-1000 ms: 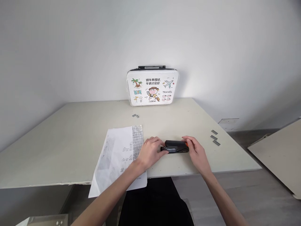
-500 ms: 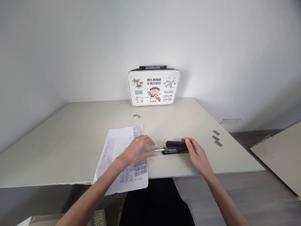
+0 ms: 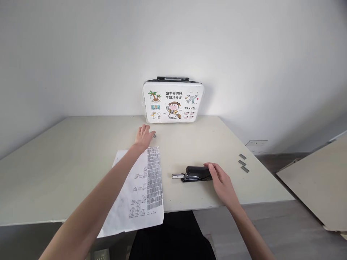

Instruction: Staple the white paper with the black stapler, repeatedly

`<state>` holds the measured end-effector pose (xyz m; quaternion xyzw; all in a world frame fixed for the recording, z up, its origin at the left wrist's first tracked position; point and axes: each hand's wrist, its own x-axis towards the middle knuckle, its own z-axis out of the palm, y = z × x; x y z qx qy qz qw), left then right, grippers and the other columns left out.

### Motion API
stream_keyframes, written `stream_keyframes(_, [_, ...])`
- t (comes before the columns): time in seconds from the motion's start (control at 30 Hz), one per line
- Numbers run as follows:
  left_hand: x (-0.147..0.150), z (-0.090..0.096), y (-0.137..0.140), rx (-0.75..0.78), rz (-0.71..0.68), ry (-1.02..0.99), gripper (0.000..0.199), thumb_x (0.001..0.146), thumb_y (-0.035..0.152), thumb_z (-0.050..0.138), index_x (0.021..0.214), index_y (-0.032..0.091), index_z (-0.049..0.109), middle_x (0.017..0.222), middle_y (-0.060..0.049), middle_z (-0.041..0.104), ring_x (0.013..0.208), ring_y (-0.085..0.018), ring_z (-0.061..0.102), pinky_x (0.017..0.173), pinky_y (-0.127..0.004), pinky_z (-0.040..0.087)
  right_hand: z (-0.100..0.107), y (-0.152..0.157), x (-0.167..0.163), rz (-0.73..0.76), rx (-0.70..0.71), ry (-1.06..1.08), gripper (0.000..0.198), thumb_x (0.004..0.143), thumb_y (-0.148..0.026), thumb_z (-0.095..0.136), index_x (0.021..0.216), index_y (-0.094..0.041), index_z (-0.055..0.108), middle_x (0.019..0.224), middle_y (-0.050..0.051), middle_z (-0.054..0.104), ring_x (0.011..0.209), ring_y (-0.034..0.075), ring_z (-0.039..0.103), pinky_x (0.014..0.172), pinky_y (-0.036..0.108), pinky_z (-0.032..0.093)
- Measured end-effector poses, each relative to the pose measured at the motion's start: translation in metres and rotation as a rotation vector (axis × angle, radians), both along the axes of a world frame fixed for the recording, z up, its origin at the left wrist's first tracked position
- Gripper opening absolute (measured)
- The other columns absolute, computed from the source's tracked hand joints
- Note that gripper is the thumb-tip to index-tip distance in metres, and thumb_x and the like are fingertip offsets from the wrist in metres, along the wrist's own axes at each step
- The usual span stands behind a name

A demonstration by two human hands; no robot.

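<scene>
A black stapler [image 3: 195, 173] lies on the table with its metal staple tray [image 3: 178, 176] sticking out toward the left. My right hand [image 3: 221, 180] grips the stapler's right end, thumb on top. Farther back, my left hand [image 3: 143, 137] is over the table with its fingers apart, beside a short grey strip of staples [image 3: 154, 135]. The thumb is close to that strip; whether they touch I cannot tell. Under my left forearm lie printed paper sheets [image 3: 154, 180], partly covered by the arm and reaching past the table's front edge.
Three more staple strips [image 3: 242, 163] lie near the right edge of the table [image 3: 81, 155]. At the back, a white cartoon-printed case [image 3: 173, 103] with a black handle stands against the wall. Another pale surface [image 3: 320, 180] is at the far right.
My left hand has left the stapler's tray and moved back and left to the staple strips at the rear. My right hand stays on the stapler. The view has shifted slightly.
</scene>
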<state>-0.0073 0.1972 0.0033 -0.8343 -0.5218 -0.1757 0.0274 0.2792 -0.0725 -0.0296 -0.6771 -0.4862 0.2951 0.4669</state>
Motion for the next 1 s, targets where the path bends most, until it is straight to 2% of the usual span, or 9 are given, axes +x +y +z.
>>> stream_keyframes(0.1, [0.005,0.001,0.001,-0.034,-0.037,0.013,0.012,0.094,0.013,0.065,0.094,0.019,0.076,0.129,-0.017,0.065,0.140,-0.040,0.041,0.112,-0.053,0.032,0.000,0.000,0.000,-0.001,-0.001,0.001,0.055,0.103,-0.066,0.040,0.129,-0.027,0.068,0.137,0.009,0.069,0.121,0.029,0.064,0.092,0.038,0.052])
stream_keyframes(0.2, [0.014,0.000,-0.014,-0.075,-0.076,-0.017,0.010,0.096,0.018,0.064,0.091,0.017,0.072,0.121,-0.018,0.069,0.137,-0.039,0.046,0.111,-0.051,0.035,-0.001,-0.001,0.001,0.005,0.000,0.005,0.054,0.103,-0.067,0.041,0.128,-0.027,0.069,0.137,0.008,0.069,0.120,0.028,0.065,0.093,0.038,0.052])
stream_keyframes(0.4, [0.030,0.011,-0.074,-0.238,-0.198,-0.215,0.018,0.105,0.031,0.053,0.111,0.019,0.065,0.105,-0.009,0.076,0.097,-0.024,0.072,0.085,-0.034,0.054,-0.001,-0.002,0.001,0.001,-0.002,0.019,0.054,0.103,-0.066,0.042,0.128,-0.027,0.069,0.134,0.008,0.071,0.117,0.028,0.066,0.094,0.038,0.052])
stream_keyframes(0.5, [0.032,0.021,-0.104,-0.317,-0.278,-0.334,0.025,0.106,0.036,0.050,0.121,0.020,0.063,0.101,-0.004,0.078,0.090,-0.017,0.074,0.082,-0.028,0.057,-0.001,-0.001,0.001,-0.006,0.000,0.021,0.053,0.103,-0.066,0.043,0.128,-0.028,0.069,0.133,0.007,0.071,0.117,0.027,0.065,0.095,0.038,0.051])
stream_keyframes(0.6, [0.032,0.027,-0.129,-0.379,-0.328,-0.425,0.028,0.103,0.041,0.055,0.116,0.022,0.070,0.100,-0.002,0.079,0.089,-0.017,0.075,0.084,-0.027,0.058,-0.001,-0.001,0.001,-0.007,-0.008,0.021,0.053,0.102,-0.067,0.043,0.128,-0.029,0.069,0.134,0.006,0.070,0.117,0.027,0.065,0.095,0.038,0.052])
stream_keyframes(0.67, [0.031,0.029,-0.141,-0.474,-0.322,-0.539,0.028,0.098,0.046,0.062,0.105,0.022,0.074,0.094,-0.002,0.079,0.089,-0.018,0.076,0.086,-0.029,0.058,-0.001,-0.002,0.001,-0.003,-0.013,0.020,0.054,0.102,-0.067,0.042,0.129,-0.029,0.069,0.135,0.007,0.070,0.118,0.028,0.065,0.094,0.038,0.052])
stream_keyframes(0.8, [0.031,0.031,-0.159,-0.790,-0.259,-0.787,0.036,0.088,0.054,0.075,0.096,0.019,0.075,0.087,-0.004,0.079,0.082,-0.021,0.077,0.084,-0.034,0.061,0.000,-0.002,0.001,-0.005,-0.012,0.016,0.054,0.102,-0.067,0.042,0.129,-0.029,0.069,0.136,0.007,0.070,0.120,0.029,0.064,0.096,0.039,0.051])
stream_keyframes(0.9, [0.030,0.032,-0.166,-0.964,-0.259,-0.902,0.047,0.081,0.058,0.081,0.105,0.017,0.076,0.097,-0.007,0.079,0.074,-0.020,0.077,0.077,-0.036,0.064,0.000,-0.002,0.000,-0.005,0.001,0.019,0.053,0.103,-0.066,0.042,0.128,-0.028,0.070,0.137,0.007,0.069,0.122,0.028,0.063,0.097,0.039,0.051])
stream_keyframes(1.0, [0.027,0.032,-0.170,-1.022,-0.239,-0.941,0.054,0.079,0.056,0.085,0.115,0.017,0.078,0.098,-0.008,0.079,0.071,-0.019,0.076,0.076,-0.035,0.064,0.000,-0.002,0.000,-0.008,0.004,0.021,0.052,0.103,-0.066,0.043,0.127,-0.028,0.070,0.138,0.007,0.069,0.123,0.028,0.063,0.099,0.039,0.050])
